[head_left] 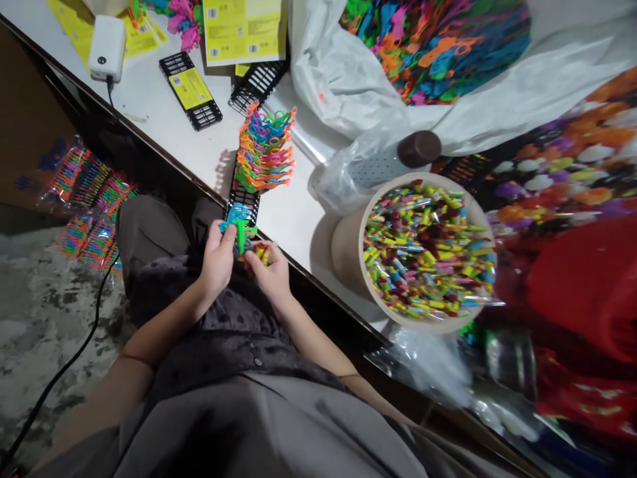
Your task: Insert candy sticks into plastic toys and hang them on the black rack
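At the table's front edge, my left hand [217, 259] pinches a small bright green plastic piece [242, 234] between thumb and fingers. Close on its right, my right hand [273, 273] has its fingers closed on a small yellow and red piece [261, 253], partly hidden by them. Blue plastic pieces [239, 212] lie just beyond my left fingertips, on the near end of a black slotted strip [243, 197]. Farther along that strip, a row of orange, green, pink and blue plastic figures [266, 149] stands packed together.
Right of my hands stands a beige bucket [343, 245] of small coloured pieces. Behind it lie a dark-capped bottle [383, 158] and a white sack [328, 79] of plastic figures. A black slotted card [190, 91], yellow sheets [243, 30] and a power bank [107, 48] lie at the back left.
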### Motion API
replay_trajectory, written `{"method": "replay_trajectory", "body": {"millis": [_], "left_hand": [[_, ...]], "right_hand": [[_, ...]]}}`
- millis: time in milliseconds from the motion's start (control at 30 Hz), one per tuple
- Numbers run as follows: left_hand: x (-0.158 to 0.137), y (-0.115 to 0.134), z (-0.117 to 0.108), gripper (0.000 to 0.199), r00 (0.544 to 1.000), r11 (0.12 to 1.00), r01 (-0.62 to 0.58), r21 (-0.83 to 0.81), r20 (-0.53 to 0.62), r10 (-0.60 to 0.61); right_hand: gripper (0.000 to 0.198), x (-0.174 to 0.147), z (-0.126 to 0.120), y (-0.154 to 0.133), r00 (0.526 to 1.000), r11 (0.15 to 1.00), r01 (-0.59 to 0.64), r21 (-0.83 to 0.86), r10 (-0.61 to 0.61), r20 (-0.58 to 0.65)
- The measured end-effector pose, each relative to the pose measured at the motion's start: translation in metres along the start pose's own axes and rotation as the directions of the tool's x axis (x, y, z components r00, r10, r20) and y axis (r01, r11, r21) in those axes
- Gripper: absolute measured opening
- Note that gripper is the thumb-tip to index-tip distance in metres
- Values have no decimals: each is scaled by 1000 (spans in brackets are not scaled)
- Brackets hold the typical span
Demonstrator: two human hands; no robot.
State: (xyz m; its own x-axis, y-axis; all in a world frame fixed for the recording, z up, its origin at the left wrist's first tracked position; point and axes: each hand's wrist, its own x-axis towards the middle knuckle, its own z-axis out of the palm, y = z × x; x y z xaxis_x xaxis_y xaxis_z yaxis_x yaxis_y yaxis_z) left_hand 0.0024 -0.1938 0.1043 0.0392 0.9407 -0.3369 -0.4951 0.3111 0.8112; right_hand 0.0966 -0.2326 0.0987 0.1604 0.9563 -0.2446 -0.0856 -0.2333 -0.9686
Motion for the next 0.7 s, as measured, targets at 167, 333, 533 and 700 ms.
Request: {"method": "replay_trajectory", "body": {"millis": [167, 333, 533, 700], "left_hand": [[10, 39, -25, 44, 978, 949, -24, 315, 206, -44], [17, 60, -45, 43, 910, 846, 34, 531, 333, -246], [9, 35, -49, 60, 947, 980, 100, 170, 285, -146], [5, 12, -47, 49, 999, 993, -17, 116, -35, 21]], "right_hand": [[42, 18, -19, -17, 1000, 999, 8, 33, -8, 13], [39, 27, -16, -27, 976, 991, -47, -127, 73, 207], [48, 17, 13, -21, 968, 964, -229, 137, 210, 139], [46, 13, 19, -16, 943, 974, -207, 91, 174, 283]]}}
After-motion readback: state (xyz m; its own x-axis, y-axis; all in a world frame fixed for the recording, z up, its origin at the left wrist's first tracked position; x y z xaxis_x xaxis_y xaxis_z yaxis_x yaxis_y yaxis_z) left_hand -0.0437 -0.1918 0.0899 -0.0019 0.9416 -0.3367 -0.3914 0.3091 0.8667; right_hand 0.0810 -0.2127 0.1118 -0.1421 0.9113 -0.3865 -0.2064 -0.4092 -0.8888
